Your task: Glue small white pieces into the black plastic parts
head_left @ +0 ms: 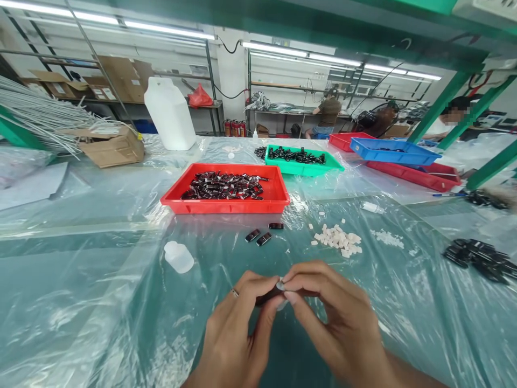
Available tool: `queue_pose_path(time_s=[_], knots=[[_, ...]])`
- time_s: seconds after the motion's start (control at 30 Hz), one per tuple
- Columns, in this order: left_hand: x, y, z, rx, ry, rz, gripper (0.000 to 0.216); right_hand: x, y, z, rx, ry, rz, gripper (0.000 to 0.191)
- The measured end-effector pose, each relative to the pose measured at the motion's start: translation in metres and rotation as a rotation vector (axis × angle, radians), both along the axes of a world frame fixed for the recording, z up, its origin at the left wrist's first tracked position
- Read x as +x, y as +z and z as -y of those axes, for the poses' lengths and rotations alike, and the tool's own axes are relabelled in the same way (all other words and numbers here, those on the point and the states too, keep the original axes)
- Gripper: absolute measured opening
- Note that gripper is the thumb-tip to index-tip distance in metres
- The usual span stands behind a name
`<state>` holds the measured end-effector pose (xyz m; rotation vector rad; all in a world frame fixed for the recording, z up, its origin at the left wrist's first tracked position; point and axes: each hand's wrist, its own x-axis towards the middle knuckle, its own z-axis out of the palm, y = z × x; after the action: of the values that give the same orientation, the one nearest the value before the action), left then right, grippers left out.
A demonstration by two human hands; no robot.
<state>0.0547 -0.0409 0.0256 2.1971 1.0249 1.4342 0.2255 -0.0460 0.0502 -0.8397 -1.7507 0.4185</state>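
Note:
My left hand [238,328] pinches a small dark piece [267,295] between thumb and fingers, low in the middle of the view. My right hand [339,323] meets it from the right, fingertips pressing a small whitish bit [280,284] against the dark piece. Just beyond the hands lie three loose dark pieces [262,236] on the plastic-covered table [100,280]. A heap of small white bits [338,240] sits to their right. A red tray [278,202] holding many dark pieces stands behind them.
A small white bottle [179,256] lies left of my hands. A green tray [291,167], blue tray [393,152] and more red trays stand farther back. A white jug [169,114] and a cardboard box [111,146] are at the left. More dark pieces [480,257] lie right. People sit beyond.

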Motion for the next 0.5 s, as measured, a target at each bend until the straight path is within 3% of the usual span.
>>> queue_pose_path(time_s=[0.33,0.5], knots=[[0.0001,0.0031,0.004,0.083,0.03,-0.04,0.02,-0.0006,0.0024,0.0031,-0.085,-0.001,-0.047,0.019],[-0.0018,0.0026,0.004,0.08,0.021,-0.055,0.022,-0.0004,0.0007,0.0038,-0.041,-0.006,-0.02,0.024]])
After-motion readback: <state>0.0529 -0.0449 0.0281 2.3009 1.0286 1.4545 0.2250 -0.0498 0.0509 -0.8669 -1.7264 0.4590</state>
